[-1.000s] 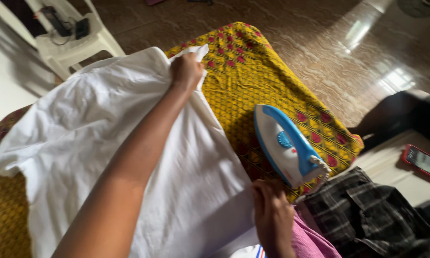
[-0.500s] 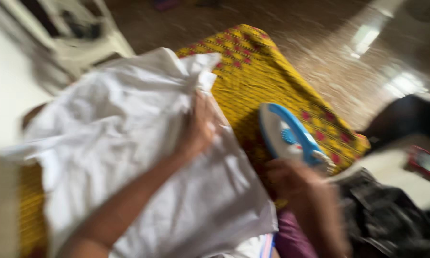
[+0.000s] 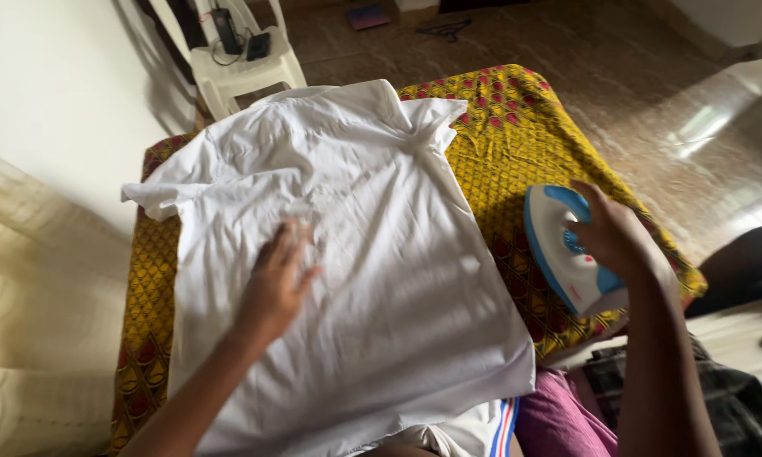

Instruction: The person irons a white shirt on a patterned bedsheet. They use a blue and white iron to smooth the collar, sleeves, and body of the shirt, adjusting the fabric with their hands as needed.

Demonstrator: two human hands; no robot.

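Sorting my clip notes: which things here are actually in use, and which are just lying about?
In use: white shirt under left hand; blue-and-white iron gripped by right hand; yellow patterned cloth.
Lying about: white plastic chair; dark plaid garment.

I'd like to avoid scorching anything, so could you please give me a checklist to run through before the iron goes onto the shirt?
1. White shirt spread flat on the yellow patterned cloth: ok.
2. Left hand pressing the shirt: ok.
3. Right hand on the blue and white iron's handle: ok.
4. Iron standing off the shirt: ok.
5. Wrinkles near the collar: not ok.
6. Iron's heat and cord: cannot tell.
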